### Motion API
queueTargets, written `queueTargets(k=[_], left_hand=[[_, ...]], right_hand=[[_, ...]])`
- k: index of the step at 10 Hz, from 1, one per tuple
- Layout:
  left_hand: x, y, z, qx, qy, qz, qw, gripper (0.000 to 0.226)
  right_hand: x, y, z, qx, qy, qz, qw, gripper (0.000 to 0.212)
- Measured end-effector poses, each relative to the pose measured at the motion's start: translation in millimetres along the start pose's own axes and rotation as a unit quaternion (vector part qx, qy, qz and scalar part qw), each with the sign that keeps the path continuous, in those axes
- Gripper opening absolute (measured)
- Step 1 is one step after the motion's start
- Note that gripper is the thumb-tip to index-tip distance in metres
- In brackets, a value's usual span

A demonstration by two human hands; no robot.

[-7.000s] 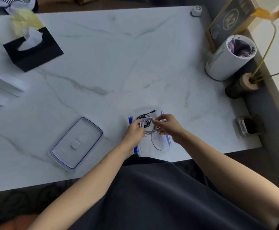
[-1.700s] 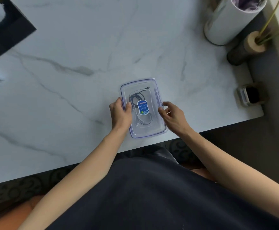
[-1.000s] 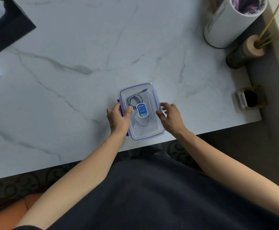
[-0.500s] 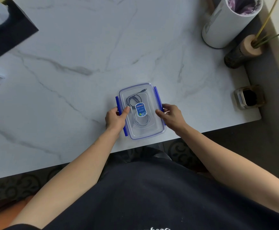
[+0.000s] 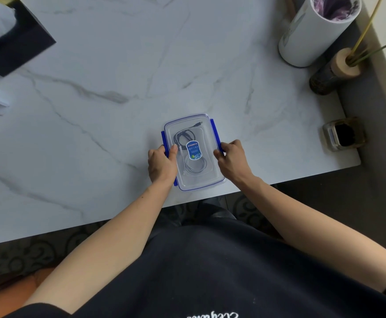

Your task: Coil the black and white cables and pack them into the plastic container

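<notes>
Both left hand (image 5: 162, 166) and right hand (image 5: 232, 161) grip the plastic container's (image 5: 201, 181) blue clips (image 5: 212, 127).

Bench (image 5: 118, 76): white marble look, grey veins, smooth, slight sheen. Plastic container (image 5: 212, 180): clear glossy plastic, blue plastic clips, glossy paper label (image 5: 194, 150) on lid. Tissue box (image 5: 20, 45): matt black, soft white paper tissue. Cylinder bin (image 5: 306, 37): smooth matt white.
</notes>
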State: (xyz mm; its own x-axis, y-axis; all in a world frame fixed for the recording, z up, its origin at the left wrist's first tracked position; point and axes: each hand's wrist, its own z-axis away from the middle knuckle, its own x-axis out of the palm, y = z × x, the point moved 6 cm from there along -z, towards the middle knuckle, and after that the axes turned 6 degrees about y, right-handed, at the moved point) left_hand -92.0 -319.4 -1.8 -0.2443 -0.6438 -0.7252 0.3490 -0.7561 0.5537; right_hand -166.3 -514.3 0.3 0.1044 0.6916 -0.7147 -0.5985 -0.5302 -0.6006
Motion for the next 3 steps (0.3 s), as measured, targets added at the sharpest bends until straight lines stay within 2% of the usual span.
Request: queueTargets(k=[2, 3], left_hand=[[-0.5, 0.4, -4.3, -0.008, -0.068, -0.029, 0.997, 0.051], [-15.7, 8.6, -6.2, 0.022, -0.058, -0.051, 0.997, 0.064]], right_hand=[[-7.9, -3.2, -0.5, -0.002, -0.058, 0.049, 0.997, 0.038], [-24.6, -24.2, -5.4, -0.034, -0.032, 0.067, 0.997, 0.052]])
